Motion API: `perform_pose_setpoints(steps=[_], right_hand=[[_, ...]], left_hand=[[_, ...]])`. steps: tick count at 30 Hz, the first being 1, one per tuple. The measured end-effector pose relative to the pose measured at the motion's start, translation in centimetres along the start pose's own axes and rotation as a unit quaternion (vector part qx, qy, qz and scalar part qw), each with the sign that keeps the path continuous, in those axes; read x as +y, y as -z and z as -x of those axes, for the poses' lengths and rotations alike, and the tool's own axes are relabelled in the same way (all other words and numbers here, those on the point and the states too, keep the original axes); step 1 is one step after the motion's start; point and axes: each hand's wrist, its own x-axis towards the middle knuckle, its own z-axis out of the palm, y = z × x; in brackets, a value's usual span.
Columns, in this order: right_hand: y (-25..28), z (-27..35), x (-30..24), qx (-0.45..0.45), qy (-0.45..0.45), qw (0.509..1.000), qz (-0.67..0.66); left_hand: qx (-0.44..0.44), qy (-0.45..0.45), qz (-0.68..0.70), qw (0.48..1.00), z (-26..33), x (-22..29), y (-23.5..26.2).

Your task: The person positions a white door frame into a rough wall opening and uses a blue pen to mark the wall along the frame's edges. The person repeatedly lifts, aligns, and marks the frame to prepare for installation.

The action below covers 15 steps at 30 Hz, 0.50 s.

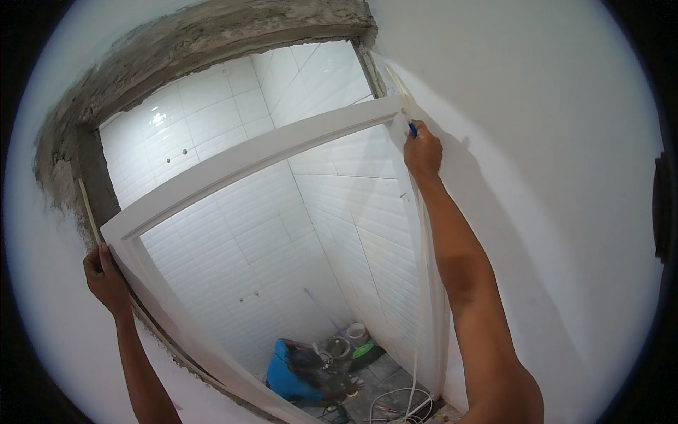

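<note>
A white door frame [263,150] stands tilted in a rough cement opening. At its upper right corner, my right hand [423,150] is closed on a small blue object [412,129], slim like a pen. Beside these fingers a pale, thin hose [397,83] rises along the wall, and it also runs down the right jamb toward the floor. Whether the hand also grips the hose is hard to see. My left hand [107,278] is closed at the left corner, pinching another pale, thin hose length [89,209] that points up against the cement edge.
Through the opening is a white-tiled room, where another person in a blue top [288,374] is low on the grey floor. Near them are a white bucket [357,331] and a green round item [363,351]. Loops of pale hose [402,397] lie by the right jamb's foot.
</note>
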Motion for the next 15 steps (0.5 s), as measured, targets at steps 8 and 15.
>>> perform_pose_setpoints(steps=[8, 15], right_hand=[[0.9, -1.2, -0.2, -0.044, 0.009, 0.995, 0.086], [1.0, -1.9, 0.6, -0.064, 0.040, 0.993, 0.095]], left_hand=[[0.027, -0.057, -0.087, 0.994, 0.8, -0.1, -0.6], [0.016, -0.150, -0.125, 0.981, 1.1, -0.6, -0.3]])
